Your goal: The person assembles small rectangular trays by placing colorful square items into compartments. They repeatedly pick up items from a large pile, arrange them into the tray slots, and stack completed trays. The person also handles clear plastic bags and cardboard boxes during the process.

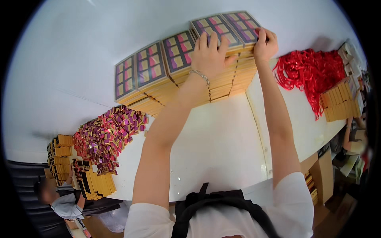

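Stacks of flat yellow-edged trays stand in a row against the wall at the far side of the table. Each top face has a dark frame with pink, purple and gold blocks. My left hand (210, 56) lies with fingers spread over the front edge of a taller stack's top tray (217, 28). At the row's right end, my right hand (265, 45) curls its fingers round the near right corner of another top tray (243, 27). Its fingertips are partly hidden. Lower stacks (149, 65) continue to the left, beyond my left forearm.
A heap of small pink, purple and gold blocks (105, 135) covers the table's left part. Red ribbons (309, 71) pile up at right beside yellow-edged stacks (337, 101). Another person (65, 204) works beside stacks at lower left. A cardboard box (322, 174) stands below the table's right side.
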`<state>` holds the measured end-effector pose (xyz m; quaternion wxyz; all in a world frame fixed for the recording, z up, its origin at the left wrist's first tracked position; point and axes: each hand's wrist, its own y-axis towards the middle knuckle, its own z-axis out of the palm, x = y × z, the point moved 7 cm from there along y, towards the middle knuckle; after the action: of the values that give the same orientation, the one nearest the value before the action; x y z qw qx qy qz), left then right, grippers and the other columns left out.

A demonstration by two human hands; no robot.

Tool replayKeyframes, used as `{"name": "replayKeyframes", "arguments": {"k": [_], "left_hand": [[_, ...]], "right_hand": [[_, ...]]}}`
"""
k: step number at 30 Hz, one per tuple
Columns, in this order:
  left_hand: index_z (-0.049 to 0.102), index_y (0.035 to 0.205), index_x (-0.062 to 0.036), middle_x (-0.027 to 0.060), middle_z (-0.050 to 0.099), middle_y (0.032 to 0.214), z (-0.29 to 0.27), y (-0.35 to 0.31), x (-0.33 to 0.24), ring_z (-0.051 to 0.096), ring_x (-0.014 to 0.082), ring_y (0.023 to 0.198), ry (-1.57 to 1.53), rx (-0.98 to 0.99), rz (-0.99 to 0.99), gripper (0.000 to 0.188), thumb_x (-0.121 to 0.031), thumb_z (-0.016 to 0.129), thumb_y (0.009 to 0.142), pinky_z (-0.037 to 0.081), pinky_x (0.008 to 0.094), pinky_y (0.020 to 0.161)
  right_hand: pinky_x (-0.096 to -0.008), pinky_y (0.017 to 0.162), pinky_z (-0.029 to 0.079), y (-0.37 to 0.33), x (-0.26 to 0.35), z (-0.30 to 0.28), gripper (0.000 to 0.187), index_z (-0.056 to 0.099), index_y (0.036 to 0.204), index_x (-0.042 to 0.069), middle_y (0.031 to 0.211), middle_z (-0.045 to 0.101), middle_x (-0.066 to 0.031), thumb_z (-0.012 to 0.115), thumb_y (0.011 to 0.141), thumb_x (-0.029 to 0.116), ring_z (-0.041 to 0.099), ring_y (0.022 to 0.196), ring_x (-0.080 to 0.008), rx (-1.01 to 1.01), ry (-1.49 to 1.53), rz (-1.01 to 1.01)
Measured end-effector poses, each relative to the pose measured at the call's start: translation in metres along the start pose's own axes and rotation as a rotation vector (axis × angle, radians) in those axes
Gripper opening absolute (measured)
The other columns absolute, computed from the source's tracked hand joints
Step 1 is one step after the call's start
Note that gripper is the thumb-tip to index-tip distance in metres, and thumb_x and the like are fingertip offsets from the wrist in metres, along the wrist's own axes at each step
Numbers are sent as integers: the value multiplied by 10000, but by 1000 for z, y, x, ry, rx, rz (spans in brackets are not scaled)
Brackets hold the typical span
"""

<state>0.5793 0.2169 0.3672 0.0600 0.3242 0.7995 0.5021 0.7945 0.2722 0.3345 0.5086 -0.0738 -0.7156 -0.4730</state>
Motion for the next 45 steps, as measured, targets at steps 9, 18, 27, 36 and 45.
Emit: {"name": "replayKeyframes", "arguments": {"k": [9,18,27,36,45], "left_hand": [[458,1333,-126,73,470,1329,-146,-211,189,469,279,1223,-188,-200,-933,548,-380,563,859,390,464,998],[320,1469,-180,79,374,1495,-71,-403,191,289,301,1411,-1062,-274,-2002,746,-672,306,908,324,526,1078],[91,1531,-121,193,71,1581,-14,-522,113,64,402,1455,-1275,-1322,-2771,817,-609,364,936,86,625,1134],[566,1134,-182,42,594,1105,16,-492,138,539,265,981,-1374,-1013,-2439,448,-525,539,846,434,489,763],[537,1221,-135,47,556,1270,-16,-589,149,475,193,1205,-1038,-335,-2197,343,-364,443,984,312,503,1036]], "right_hand": [[-583,1109,177,-32,-121,-26,839,370,1460,98,1530,320,-110,215,918,720,271,1400,-319,474,535,873],[-396,1003,408,-93,-214,19,533,528,1277,62,1267,589,-58,474,941,473,525,1189,-213,288,662,1048],[-383,612,574,-379,-225,86,245,536,1115,28,873,638,-140,390,929,94,645,732,-225,855,-38,1398],[-397,582,608,-389,-223,107,248,546,1040,10,853,641,-127,337,908,26,633,669,-224,586,189,1307],[-372,722,578,-351,-202,63,377,462,1096,-76,983,533,-158,515,729,-8,565,769,-224,496,-36,1110]]}}
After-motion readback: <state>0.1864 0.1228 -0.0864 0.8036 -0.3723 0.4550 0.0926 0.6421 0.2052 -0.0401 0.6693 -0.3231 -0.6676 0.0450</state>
